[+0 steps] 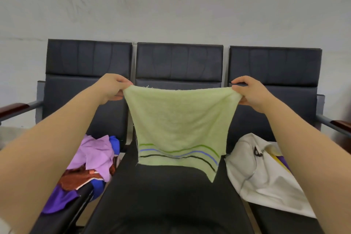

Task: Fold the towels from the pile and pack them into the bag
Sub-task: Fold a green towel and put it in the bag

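**Green towel held spread over the middle seat**

Head view. The left hand (112, 89) and the right hand (250, 93) each pinch one top corner of a pale green towel (178, 119), thumb and curled fingers closed on the cloth. The top edge is pulled nearly straight between them, in front of the middle backrest (179, 61) of a row of three dark padded chairs.

The towel hangs free in the air. Below it the middle seat (171, 195) shows a broad bare dark surface. Whether the towel's lower edge touches the seat cannot be told. The left side edge falls close to the gap between the left and middle chairs. The right side edge slants inward and stays apart from the bag (262, 173).

The pile (91, 161), with lilac, brown, blue and purple cloth, lies on the left seat under the left forearm. The white bag lies slumped on the right seat under the right forearm, with a black clip on top and some yellow and purple showing beside the arm. Wood-topped armrests (13, 108) close off both ends of the row, and a pale wall (171, 5) stands behind.

The towel is fuzzy terry, unfolded, narrower at the bottom than at the top. Three wavy stripes, green, blue and black, run across near the lower edge. Its lower right corner drops into a point. Loose threads stick out along the top edge.
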`<state>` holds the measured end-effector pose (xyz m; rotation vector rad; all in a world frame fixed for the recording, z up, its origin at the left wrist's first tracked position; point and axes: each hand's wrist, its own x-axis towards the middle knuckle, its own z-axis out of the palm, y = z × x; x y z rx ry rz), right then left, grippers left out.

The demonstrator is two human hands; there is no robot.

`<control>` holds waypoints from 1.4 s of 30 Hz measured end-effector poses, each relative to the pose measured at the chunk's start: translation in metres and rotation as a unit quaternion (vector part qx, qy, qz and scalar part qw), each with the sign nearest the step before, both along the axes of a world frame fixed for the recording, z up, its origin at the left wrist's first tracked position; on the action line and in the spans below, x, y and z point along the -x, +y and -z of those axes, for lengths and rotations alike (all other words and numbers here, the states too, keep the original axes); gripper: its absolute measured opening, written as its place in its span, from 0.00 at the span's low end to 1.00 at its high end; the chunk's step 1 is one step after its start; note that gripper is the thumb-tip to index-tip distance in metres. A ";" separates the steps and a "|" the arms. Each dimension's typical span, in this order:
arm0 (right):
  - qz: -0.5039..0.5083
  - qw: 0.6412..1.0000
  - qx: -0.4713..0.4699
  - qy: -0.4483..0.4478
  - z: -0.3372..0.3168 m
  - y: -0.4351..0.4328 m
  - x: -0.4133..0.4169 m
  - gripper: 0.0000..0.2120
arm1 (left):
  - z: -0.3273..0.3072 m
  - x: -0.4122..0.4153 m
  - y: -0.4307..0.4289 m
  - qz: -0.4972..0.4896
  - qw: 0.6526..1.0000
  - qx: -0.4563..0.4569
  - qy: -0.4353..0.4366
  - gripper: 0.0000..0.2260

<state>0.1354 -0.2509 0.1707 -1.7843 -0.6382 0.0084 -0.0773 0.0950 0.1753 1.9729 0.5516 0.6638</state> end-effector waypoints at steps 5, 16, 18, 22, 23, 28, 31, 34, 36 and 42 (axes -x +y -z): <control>-0.040 0.996 -0.057 0.053 -0.003 -0.011 -0.004 0.23 | 0.000 0.005 0.006 0.037 0.990 0.121 -0.068 0.12; 0.050 0.972 0.166 -0.157 0.000 -0.008 -0.006 0.10 | 0.014 0.000 0.010 -0.031 0.979 -0.184 0.078 0.06; 0.073 0.968 0.154 -0.185 0.002 -0.005 -0.003 0.15 | 0.016 -0.001 0.008 -0.032 0.986 -0.154 0.049 0.07; 0.113 0.983 0.018 -0.143 0.007 0.003 0.009 0.20 | 0.017 -0.005 0.000 0.005 0.997 0.023 -0.072 0.08; 0.094 0.990 -0.021 -0.103 0.007 0.004 0.012 0.22 | 0.018 -0.007 -0.002 0.004 0.993 0.059 -0.101 0.08; -0.045 0.986 -0.114 0.117 0.012 -0.003 0.021 0.14 | 0.031 -0.010 -0.005 0.023 0.967 0.199 -0.158 0.13; -0.183 0.963 -0.120 0.155 0.023 -0.010 0.013 0.13 | 0.038 -0.011 -0.012 -0.007 0.954 0.257 -0.155 0.09; -0.129 0.966 -0.073 0.210 0.034 0.007 0.007 0.13 | 0.043 -0.019 -0.021 -0.052 0.944 0.313 -0.086 0.05; -0.021 0.970 -0.077 0.230 0.038 0.028 0.006 0.09 | 0.043 -0.029 -0.032 -0.066 0.943 0.323 -0.042 0.04; 0.150 0.988 0.034 0.010 0.031 0.099 0.038 0.19 | 0.039 -0.065 -0.106 0.033 0.946 0.310 -0.087 0.07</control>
